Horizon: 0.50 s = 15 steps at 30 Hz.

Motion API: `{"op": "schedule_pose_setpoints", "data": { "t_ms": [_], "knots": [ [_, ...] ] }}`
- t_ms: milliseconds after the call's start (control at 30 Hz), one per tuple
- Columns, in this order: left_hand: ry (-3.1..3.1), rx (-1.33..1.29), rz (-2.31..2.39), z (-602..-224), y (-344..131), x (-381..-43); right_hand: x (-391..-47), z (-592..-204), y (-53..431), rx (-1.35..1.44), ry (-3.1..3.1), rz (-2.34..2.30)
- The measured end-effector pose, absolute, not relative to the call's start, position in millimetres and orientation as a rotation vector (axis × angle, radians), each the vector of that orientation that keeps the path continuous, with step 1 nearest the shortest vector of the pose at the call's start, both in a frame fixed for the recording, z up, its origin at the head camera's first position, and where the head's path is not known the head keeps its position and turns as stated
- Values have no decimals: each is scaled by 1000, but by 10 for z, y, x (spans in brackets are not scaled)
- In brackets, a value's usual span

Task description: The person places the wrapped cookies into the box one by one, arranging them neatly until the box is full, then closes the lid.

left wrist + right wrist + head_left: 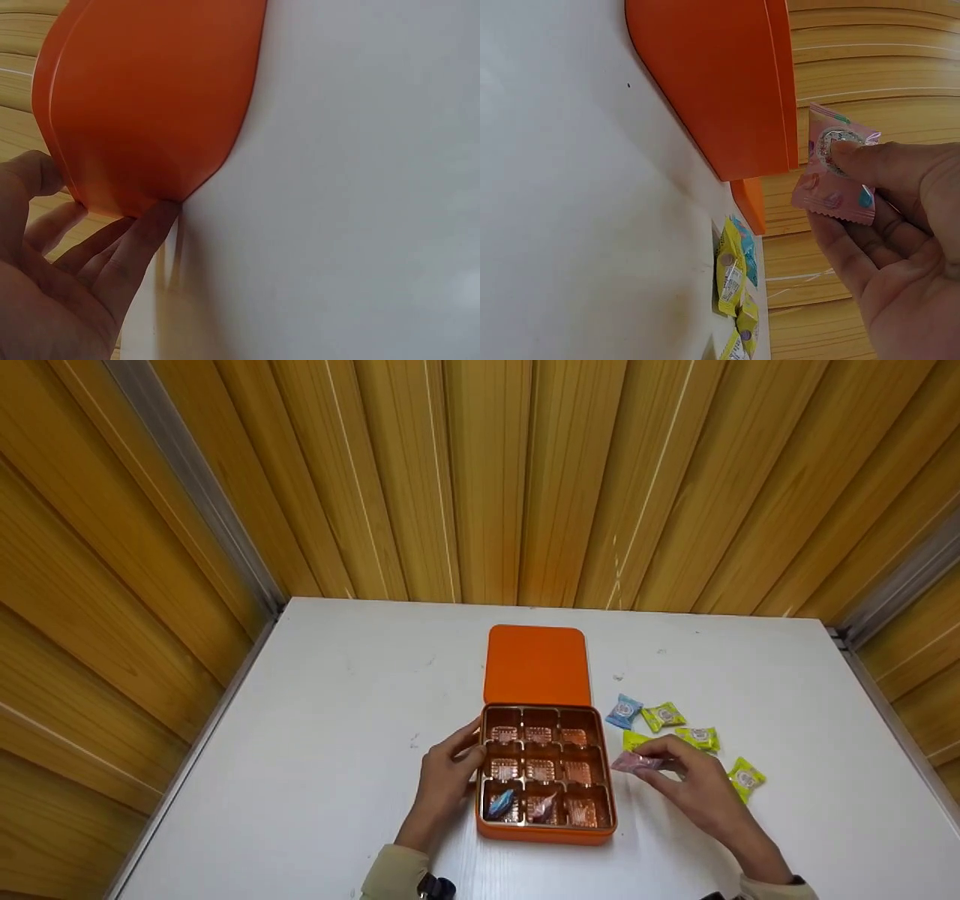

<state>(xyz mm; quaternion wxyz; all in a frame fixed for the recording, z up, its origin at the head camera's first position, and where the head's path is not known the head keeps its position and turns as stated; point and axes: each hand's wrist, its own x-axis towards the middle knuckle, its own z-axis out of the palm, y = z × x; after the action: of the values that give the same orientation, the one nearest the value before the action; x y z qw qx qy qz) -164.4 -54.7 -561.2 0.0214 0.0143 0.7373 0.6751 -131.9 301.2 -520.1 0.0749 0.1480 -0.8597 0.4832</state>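
Observation:
An orange tin [545, 835] with a brown insert of several square compartments stands open on the white table. A blue-wrapped candy [500, 804] lies in its front left compartment and a pink-wrapped candy [544, 808] in the front middle one. My left hand [444, 776] grips the tin's left side, thumb at the rim and fingers along the outer wall [150, 112]. Just off the tin's right side, my right hand [694, 787] pinches another pink-wrapped candy [838, 169] between thumb and fingers, raised above the table.
The orange lid [536, 664] lies flat behind the tin, at its back edge. To the right are several yellow-green wrapped candies [745, 778] and a blue one [624, 711]. Wood-patterned walls [487, 480] enclose the table [337, 720] at the back and sides.

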Motion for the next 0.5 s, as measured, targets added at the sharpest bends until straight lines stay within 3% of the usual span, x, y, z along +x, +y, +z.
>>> {"op": "schedule_pose_setpoints", "data": {
  "t_ms": [500],
  "knots": [
    [2333, 42, 2068, -5575, -552, -1651, -1336, -5114, 3002, 629, -2561, 1510]
  ]
}}
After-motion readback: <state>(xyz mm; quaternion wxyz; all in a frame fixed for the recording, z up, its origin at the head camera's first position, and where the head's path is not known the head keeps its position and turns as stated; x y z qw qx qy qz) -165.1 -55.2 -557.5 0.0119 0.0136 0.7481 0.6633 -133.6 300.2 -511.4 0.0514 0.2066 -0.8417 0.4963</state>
